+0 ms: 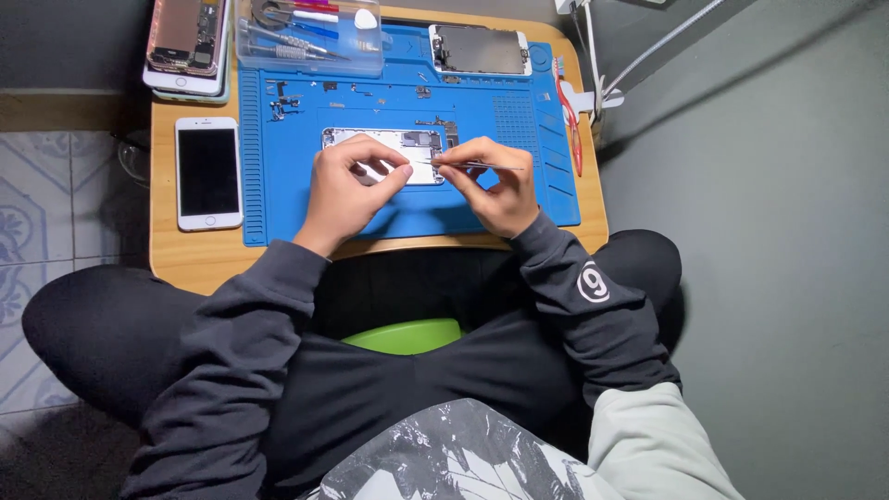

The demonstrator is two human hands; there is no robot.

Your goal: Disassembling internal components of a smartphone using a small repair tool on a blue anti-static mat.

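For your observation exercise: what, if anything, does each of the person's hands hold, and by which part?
The right hand pinches thin metal tweezers near their tips. The left hand rests on the opened silver phone casing; whether it holds anything cannot be told.

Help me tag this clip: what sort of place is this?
Likely a small phone-repair bench: a blue work mat, an opened phone under both hands, and a clear tool tray.

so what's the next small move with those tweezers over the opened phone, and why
Probably ease the tweezers tip down onto the part by the opened phone's upper right corner. The right hand holds them level with the tip just there, and the left hand steadies the phone body on the blue mat.
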